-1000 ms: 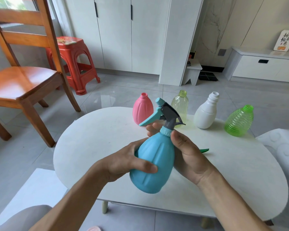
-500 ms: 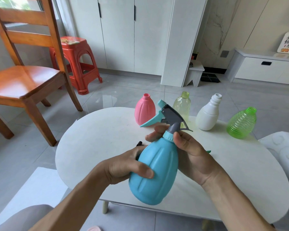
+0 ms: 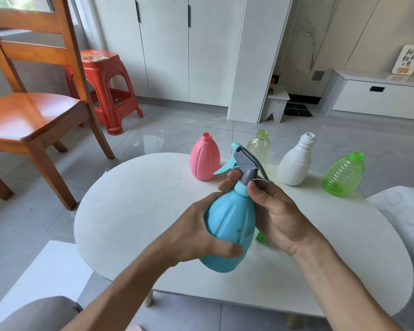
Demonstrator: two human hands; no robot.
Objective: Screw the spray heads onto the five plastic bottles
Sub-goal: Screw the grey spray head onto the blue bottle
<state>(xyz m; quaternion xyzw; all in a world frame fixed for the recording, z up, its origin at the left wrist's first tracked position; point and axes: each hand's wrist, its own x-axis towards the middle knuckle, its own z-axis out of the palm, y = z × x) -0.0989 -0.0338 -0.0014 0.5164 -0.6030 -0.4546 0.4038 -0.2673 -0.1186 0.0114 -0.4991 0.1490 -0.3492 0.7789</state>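
Note:
My left hand (image 3: pixel 196 235) grips the body of a blue bottle (image 3: pixel 227 225), held tilted above the white table (image 3: pixel 134 211). A grey and blue spray head (image 3: pixel 243 163) sits on its neck. My right hand (image 3: pixel 275 211) pinches the blue collar below that head. At the table's far edge stand four uncapped bottles: pink (image 3: pixel 204 160), pale yellow (image 3: pixel 259 146), white (image 3: pixel 295 161) and ribbed green (image 3: pixel 344 174). A green part (image 3: pixel 261 237) shows on the table just behind the blue bottle, mostly hidden.
A wooden chair (image 3: pixel 31 111) and a red plastic stool (image 3: pixel 103 89) stand on the tiled floor to the left. White cabinets line the back wall. A white cushioned seat (image 3: pixel 404 216) touches the table's right side.
The blue bottle has dropped a little lower and nearer to me. My right hand has shifted its fingers on the collar, and the spray head has turned slightly.

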